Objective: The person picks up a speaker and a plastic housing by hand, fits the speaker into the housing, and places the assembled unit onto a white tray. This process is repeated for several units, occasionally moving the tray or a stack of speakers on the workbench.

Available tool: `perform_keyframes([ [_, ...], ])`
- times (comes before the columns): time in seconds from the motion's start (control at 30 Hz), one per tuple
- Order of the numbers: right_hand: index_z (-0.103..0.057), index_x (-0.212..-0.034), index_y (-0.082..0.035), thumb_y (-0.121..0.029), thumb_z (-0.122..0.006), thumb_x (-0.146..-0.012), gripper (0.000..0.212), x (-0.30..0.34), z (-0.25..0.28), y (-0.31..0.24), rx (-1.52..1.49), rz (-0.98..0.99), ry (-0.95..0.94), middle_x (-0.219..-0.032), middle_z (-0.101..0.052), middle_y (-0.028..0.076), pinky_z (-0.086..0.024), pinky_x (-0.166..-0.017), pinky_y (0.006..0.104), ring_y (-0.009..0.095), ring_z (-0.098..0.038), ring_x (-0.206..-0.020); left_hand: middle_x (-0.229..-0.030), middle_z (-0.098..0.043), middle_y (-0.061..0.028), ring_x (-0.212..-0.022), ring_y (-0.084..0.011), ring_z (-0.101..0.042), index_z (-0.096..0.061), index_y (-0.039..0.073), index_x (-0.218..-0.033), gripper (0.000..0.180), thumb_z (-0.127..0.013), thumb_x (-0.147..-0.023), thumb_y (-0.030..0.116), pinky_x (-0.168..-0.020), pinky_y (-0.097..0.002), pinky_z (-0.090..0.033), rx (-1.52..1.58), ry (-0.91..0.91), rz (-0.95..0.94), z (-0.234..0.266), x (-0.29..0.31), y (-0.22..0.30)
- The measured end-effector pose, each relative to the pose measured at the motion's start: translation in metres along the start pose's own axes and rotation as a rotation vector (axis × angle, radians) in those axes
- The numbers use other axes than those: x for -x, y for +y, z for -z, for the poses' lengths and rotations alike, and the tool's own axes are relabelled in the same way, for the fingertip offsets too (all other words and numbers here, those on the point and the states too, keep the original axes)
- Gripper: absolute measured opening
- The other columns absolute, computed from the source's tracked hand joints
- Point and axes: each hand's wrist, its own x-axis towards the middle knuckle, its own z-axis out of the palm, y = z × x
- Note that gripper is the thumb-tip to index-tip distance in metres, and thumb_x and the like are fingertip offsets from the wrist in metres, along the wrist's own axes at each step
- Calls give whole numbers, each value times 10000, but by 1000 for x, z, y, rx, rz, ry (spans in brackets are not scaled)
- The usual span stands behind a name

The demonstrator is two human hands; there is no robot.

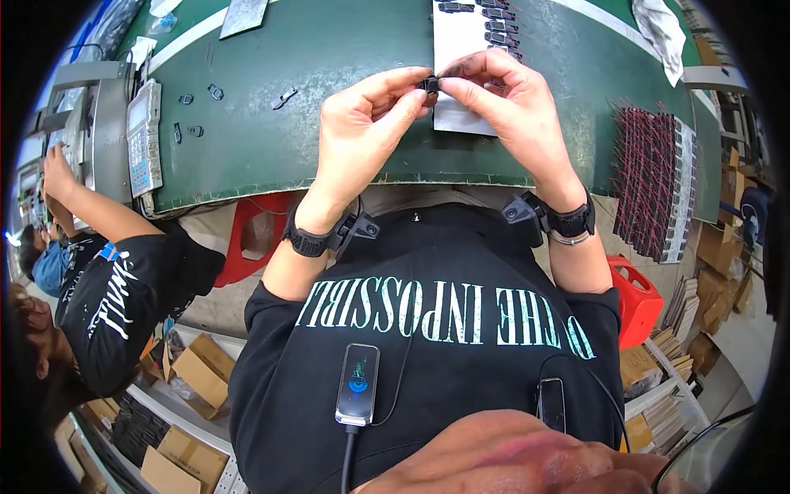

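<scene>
A small black plastic part (431,84) sits between my two hands above the green table. My left hand (362,123) pinches it from the left with thumb and fingertips. From the other side, the thumb and fingers of my right hand (514,103) close on it too; the fingertips look dark and smudged. Below the right hand lies a white board (465,120), partly covered by it. Several black parts with thin red wires (500,26) are lined up at the board's far end. Finer detail of the held part is hidden by the fingers.
Loose small black parts (216,92) lie on the green table (255,148) at left, beside a grey keypad device (144,136). Rows of red-wired parts (646,177) hang at the right edge. A white cloth (661,37) lies far right. Another person (123,280) works at left.
</scene>
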Motion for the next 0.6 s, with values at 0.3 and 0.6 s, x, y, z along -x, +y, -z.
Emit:
perform_keyframes([
  [0.3, -637, -1046, -24, -75, -700, -934, 138, -7, 2, -2, -412, -249, -191, -981, -664, 23, -562, -766, 234, 85, -652, -860, -1024, -740, -95, -910, -118, -708, -675, -31, -1217, 276, -652, -947, 23, -820, -228, -574, -45, -19, 22, 8, 3, 6],
  [0.6, -598, -1014, -22, -57, -687, -941, 120, -12, 5, -4, -359, -241, -275, -1009, -649, 32, -569, -778, 230, 88, -657, -881, -993, -746, -91, -894, -110, -708, -688, -19, -1202, 264, -656, -944, 28, -806, -226, -574, -37, -65, 42, 14, 4, 7],
])
